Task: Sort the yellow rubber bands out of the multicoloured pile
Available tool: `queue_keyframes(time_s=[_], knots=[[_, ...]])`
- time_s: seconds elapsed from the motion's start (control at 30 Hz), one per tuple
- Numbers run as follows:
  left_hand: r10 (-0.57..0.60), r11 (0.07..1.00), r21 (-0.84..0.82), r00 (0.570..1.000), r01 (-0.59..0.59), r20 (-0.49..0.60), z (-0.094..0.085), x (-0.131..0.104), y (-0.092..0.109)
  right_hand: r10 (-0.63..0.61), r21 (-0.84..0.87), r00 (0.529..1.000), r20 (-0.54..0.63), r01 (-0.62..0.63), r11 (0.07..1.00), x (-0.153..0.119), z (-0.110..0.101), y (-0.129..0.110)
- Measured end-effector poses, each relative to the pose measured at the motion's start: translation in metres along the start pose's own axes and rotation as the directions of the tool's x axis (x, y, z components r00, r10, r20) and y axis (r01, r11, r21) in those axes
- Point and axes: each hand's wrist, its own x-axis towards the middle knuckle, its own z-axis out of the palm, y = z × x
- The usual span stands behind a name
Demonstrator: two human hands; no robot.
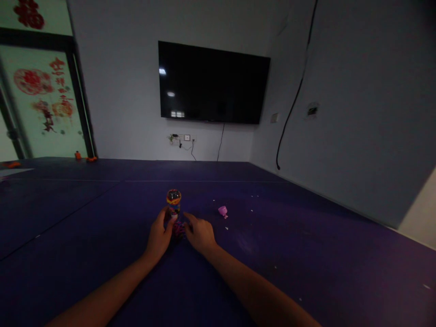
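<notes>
While the left hand (159, 234) grips a jar (174, 205), a pink piece (222, 210) lies near the loose-fingered, unclenched right hand (202, 234).

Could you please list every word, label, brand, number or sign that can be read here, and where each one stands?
"福": red character on the panel above the door.
Red characters on the door: too blurred to read surely.
Small container in the left hand: any lettering is too small to read.
Television: no readable brand.
</notes>
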Motion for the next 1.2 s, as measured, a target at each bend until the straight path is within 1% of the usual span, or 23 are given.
queue_keyframes(time_s=[0.1, 0.2, 0.43, 0.73, 0.8, 0.87, 0.93, 1.03, 1.1, 1.2], knots=[[-0.026, 1.0, -0.005, 0.999, 0.026, -0.02, -0.001, 0.001, -0.002, 0.0, -0.001, 1.0, -0.005, 0.0, 1.0, 0.0, 0.001, 0.001], [-0.047, 0.999, -0.005, 0.999, 0.047, -0.013, -0.001, 0.001, -0.002, -0.008, -0.016, 1.0, -0.001, 0.008, 1.0, 0.0, 0.001, 0.001], [-0.001, 1.0, 0.019, 1.0, 0.002, -0.022, -0.001, 0.0, 0.003, -0.052, -0.042, 0.999, 0.009, 0.052, 0.998, -0.002, -0.001, -0.001], [-0.066, 0.998, -0.02, 0.997, 0.066, -0.039, -0.002, 0.005, -0.005, -0.052, -0.011, 0.999, 0.012, 0.052, 0.999, -0.001, 0.0, 0.0], [-0.085, 0.994, -0.072, 0.994, 0.081, -0.061, -0.002, 0.006, -0.007, -0.094, -0.007, 0.995, 0.017, 0.094, 0.996, -0.002, -0.002, -0.001], [-0.123, 0.981, -0.161, 0.988, 0.107, -0.09, -0.002, 0.007, -0.008, -0.157, -0.024, 0.986, 0.061, 0.158, 0.987, -0.004, -0.004, -0.002], [-0.168, 0.956, -0.256, 0.982, 0.142, -0.082, -0.003, 0.007, -0.007, -0.213, -0.059, 0.97, 0.117, 0.221, 0.974, -0.005, -0.006, -0.004], [-0.25, 0.908, -0.364, 0.966, 0.209, -0.07, -0.003, 0.005, -0.005, -0.263, -0.111, 0.951, 0.16, 0.282, 0.953, -0.006, -0.007, -0.006], [-0.321, 0.851, -0.46, 0.944, 0.253, -0.075, -0.002, 0.004, -0.004, -0.274, -0.137, 0.946, 0.172, 0.299, 0.944, -0.006, -0.007, -0.007], [-0.413, 0.719, -0.614, 0.911, 0.325, -0.002, -0.001, 0.006, -0.002, -0.255, -0.174, 0.949, 0.186, 0.287, 0.942, -0.004, -0.006, -0.008]])
